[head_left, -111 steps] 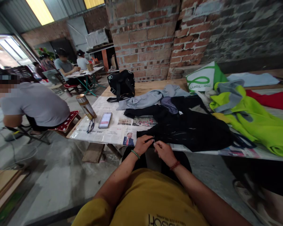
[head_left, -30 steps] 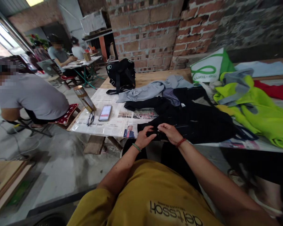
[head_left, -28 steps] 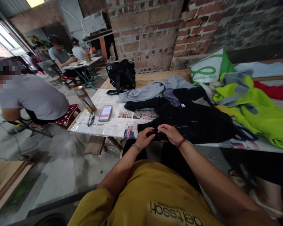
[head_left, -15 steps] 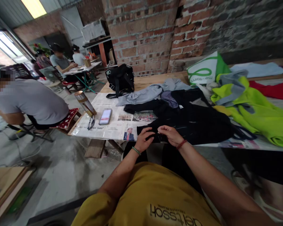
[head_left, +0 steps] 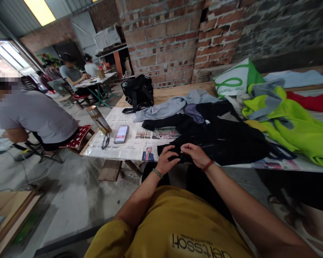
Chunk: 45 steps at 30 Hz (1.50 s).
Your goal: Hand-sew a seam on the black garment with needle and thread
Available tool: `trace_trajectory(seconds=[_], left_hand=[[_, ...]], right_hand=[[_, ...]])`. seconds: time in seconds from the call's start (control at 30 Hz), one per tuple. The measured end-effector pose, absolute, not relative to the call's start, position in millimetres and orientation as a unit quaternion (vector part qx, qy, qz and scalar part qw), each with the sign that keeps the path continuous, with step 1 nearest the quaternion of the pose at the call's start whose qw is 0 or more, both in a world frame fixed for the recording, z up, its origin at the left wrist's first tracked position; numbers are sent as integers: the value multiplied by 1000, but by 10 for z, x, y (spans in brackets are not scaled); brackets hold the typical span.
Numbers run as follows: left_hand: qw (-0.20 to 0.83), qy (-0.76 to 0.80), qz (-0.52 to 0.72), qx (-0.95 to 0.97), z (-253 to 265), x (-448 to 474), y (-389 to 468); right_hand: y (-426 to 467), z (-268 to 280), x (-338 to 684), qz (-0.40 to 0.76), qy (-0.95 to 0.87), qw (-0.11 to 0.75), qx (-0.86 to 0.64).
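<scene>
A black garment (head_left: 226,143) lies spread along the front of the table, its near end under my hands. My left hand (head_left: 167,159), with a green bead bracelet at the wrist, has its fingers curled over the garment's edge, with dark cloth between them and the thumb. Close by on the right, my right hand (head_left: 196,154), a red bracelet at its wrist, is closed in a pinch just above the cloth. Whatever is between its fingertips is too small to make out. A grey garment (head_left: 174,105) lies behind the black one.
Newspaper (head_left: 123,152) under clear film covers the table; a phone (head_left: 121,134), glasses (head_left: 105,141), a flask (head_left: 98,119) and a black bag (head_left: 137,91) stand left. A yellow-green garment (head_left: 293,125) and a green-white bag (head_left: 237,80) lie right. A seated person (head_left: 40,114) is left.
My left thumb has moved a little away from its fingers. The right hand keeps its pinch in nearly the same spot. The whole view has shifted slightly.
</scene>
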<state>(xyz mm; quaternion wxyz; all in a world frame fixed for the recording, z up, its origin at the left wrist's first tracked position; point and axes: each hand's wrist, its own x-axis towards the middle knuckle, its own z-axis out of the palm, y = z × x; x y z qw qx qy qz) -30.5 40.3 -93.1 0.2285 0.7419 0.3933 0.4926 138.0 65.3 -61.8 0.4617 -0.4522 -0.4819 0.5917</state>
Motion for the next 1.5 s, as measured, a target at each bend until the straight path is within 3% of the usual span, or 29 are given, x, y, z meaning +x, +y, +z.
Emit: trace_trajectory(seconds=[0.37, 0.6, 1.07, 1.27, 1.5], left_hand=[[251, 393, 499, 730, -960, -266, 442], [232, 402, 471, 750, -970, -228, 446], [250, 311, 379, 835, -866, -272, 330], [270, 387, 459, 752, -926, -234, 380], [296, 403, 469, 728, -879, -208, 512]], right_hand=[[621, -595, 1405, 569, -562, 376, -468], [614, -595, 1302, 449, -606, 408, -514], [675, -725, 1243, 460, -537, 461, -537], [666, -607, 1279, 452, -565, 448, -525], [625, -571, 1261, 426, -605, 413, -531]])
